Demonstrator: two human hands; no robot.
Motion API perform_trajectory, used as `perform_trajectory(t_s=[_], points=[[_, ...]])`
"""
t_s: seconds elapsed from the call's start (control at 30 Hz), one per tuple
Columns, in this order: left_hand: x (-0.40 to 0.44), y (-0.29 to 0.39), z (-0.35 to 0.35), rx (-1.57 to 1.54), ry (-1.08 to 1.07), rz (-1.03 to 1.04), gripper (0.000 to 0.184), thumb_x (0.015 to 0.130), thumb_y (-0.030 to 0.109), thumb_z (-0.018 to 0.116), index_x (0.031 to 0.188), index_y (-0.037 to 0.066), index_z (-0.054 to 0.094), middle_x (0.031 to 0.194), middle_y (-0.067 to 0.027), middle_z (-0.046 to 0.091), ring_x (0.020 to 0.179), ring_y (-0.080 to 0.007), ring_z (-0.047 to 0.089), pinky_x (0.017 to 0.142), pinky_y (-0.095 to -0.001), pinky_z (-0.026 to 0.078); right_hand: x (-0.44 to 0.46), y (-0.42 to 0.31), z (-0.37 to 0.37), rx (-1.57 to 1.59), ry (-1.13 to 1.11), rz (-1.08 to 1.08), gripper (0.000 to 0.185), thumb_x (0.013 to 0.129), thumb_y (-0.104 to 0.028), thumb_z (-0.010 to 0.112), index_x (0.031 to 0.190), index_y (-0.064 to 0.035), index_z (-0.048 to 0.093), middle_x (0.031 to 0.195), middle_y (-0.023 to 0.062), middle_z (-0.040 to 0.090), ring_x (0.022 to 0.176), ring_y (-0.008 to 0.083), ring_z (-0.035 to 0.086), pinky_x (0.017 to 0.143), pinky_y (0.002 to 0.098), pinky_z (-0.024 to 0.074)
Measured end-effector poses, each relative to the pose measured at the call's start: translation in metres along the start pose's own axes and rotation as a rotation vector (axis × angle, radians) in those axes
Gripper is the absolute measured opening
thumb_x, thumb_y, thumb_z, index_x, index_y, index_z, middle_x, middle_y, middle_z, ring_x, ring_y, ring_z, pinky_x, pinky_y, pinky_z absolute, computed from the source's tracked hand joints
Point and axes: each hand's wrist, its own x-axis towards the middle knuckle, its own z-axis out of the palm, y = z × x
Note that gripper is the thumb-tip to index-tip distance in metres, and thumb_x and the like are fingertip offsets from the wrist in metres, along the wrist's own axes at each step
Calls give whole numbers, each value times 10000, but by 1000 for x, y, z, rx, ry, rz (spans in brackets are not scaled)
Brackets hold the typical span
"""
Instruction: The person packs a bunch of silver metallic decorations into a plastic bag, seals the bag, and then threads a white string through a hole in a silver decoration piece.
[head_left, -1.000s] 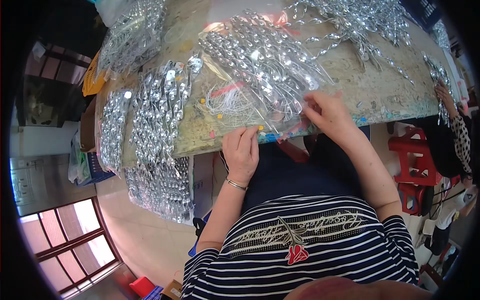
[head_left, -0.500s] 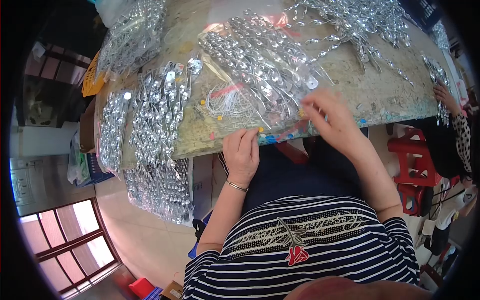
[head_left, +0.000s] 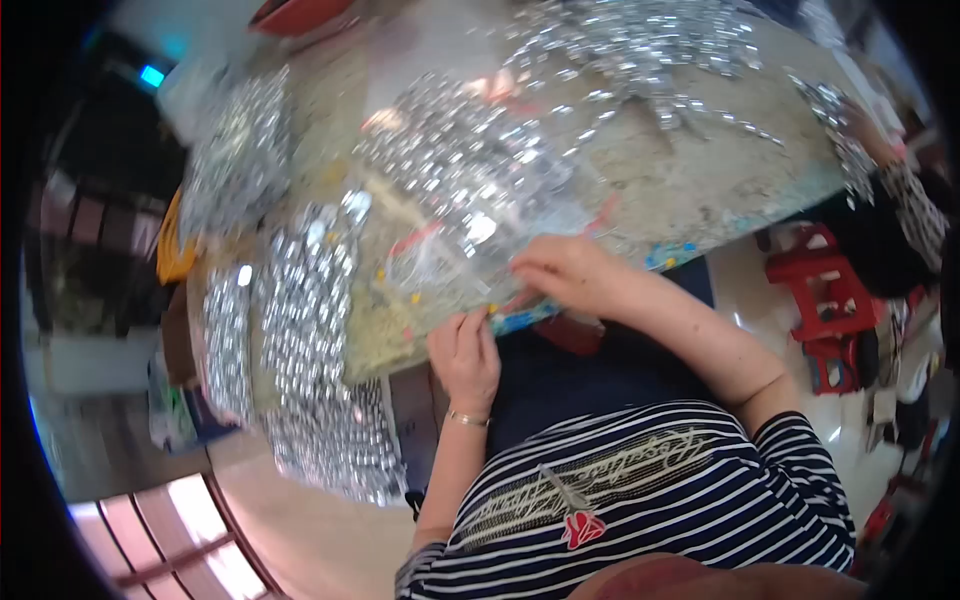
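A clear plastic bag of silver twisted strips lies on the worktable, its near end close to both hands. My right hand is at that end, fingers and thumb drawn together; what they pinch is blurred. At the table's front edge, my left hand has its fingers bent and close together, with any held thing too small to make out. A loose bundle of thin white strings is beside the bag, with a red strip across it.
More silver strips hang over the front edge at left, near a filled bag. A silver pile lies at the back. At right are another person's hand and red stools. Small yellow and blue bits dot the edge.
The whole view has shifted and blurred. My right hand has come down and left toward my left hand, and its raised fingers have closed together. My left hand stays at the table edge.
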Motion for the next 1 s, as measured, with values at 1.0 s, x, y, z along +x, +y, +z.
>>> perform_trajectory(t_s=[1.0], points=[[-85, -3, -20, 143, -118, -162, 316, 780, 307, 704, 991, 72, 689, 985, -155, 640, 915, -292, 593, 849, -434, 455, -167, 41, -18, 903, 49, 711, 252, 930, -227, 492, 1048, -20, 576, 856, 58, 603, 689, 118, 600, 580, 239, 515]])
